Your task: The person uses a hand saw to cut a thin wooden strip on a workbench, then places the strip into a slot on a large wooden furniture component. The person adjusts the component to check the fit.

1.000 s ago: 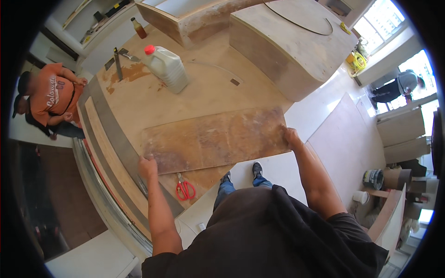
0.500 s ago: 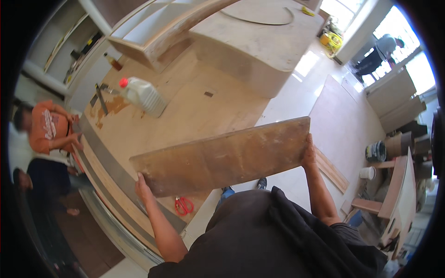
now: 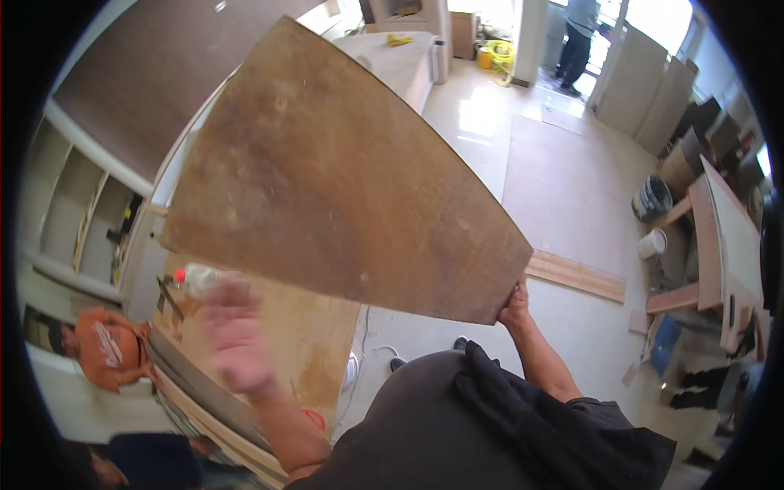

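Note:
A brown wooden board (image 3: 335,180) is raised in front of me, its far end tilted up to the left. My right hand (image 3: 514,304) grips its lower right corner, thumb on the face and fingers out of sight behind. My left hand (image 3: 237,336) is off the board, below its lower left edge, blurred by motion with the palm showing and fingers stretched up. Partly covered by the board and close to that hand, a clear plastic jug (image 3: 201,279) with a red cap stands on the plywood worktop (image 3: 306,327).
Red scissors handles (image 3: 314,419) show beside my left forearm. A person in orange (image 3: 114,349) and another in dark clothes (image 3: 155,461) are at the left; a third (image 3: 580,37) is far off. Wooden strips (image 3: 576,276) lie right, near a white bucket (image 3: 652,243) and black bucket (image 3: 652,198).
My left hand has let go of the board and moved away from it. The board's left end has swung up and its broad face has turned toward me. My right hand keeps its hold.

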The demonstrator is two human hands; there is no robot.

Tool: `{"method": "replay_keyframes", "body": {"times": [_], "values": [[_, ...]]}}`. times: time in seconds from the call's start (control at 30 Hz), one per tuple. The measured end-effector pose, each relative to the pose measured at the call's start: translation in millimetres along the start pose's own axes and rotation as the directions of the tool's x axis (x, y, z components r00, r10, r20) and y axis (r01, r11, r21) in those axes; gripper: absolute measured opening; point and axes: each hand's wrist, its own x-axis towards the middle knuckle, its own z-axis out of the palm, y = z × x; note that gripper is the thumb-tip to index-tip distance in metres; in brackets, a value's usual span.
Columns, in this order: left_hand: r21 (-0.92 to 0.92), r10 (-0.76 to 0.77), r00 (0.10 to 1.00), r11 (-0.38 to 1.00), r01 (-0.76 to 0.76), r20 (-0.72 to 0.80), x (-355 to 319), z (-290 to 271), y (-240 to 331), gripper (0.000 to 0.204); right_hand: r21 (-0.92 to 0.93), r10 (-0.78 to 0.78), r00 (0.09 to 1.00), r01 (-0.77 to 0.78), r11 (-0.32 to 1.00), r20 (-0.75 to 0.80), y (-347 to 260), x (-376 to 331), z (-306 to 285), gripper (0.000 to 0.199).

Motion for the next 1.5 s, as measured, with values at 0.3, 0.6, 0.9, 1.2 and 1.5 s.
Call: {"method": "replay_keyframes", "body": {"times": [0.3, 0.6, 0.9, 1.2, 1.5], "values": [[0.008, -0.609, 0.757, 0.780, 0.625, 0.235, -70.0, 193.1, -174.3, 0.075, 0.204, 0.121, 0.982, -0.149, 0.968, 0.145, -13.7, 1.8, 39.1, 0.091], [0.497, -0.242, 0.970, 0.846, 0.193, 0.035, -0.8, 228.4, -190.1, 0.026, -0.473, 0.433, 0.901, -0.393, 0.789, -0.027, -6.2, 34.7, 38.3, 0.100], [0.503, -0.628, 0.751, 0.726, 0.469, 0.206, 41.7, 195.3, -258.7, 0.026, -0.275, -0.138, 0.947, 0.220, 0.936, 0.289, -150.0, 141.7, 139.4, 0.109], [0.721, -0.836, 0.487, 0.499, 0.481, 0.253, 85.9, 210.0, -334.3, 0.034, -0.186, -0.148, 0.974, 0.179, 0.966, 0.169, -143.7, 194.0, 147.7, 0.100], [0.728, -0.840, 0.510, 0.467, 0.502, 0.186, 147.6, 211.8, -391.8, 0.035, -0.128, -0.068, 0.989, 0.085, 0.988, 0.129, -148.6, 282.6, 170.2, 0.097]]}}
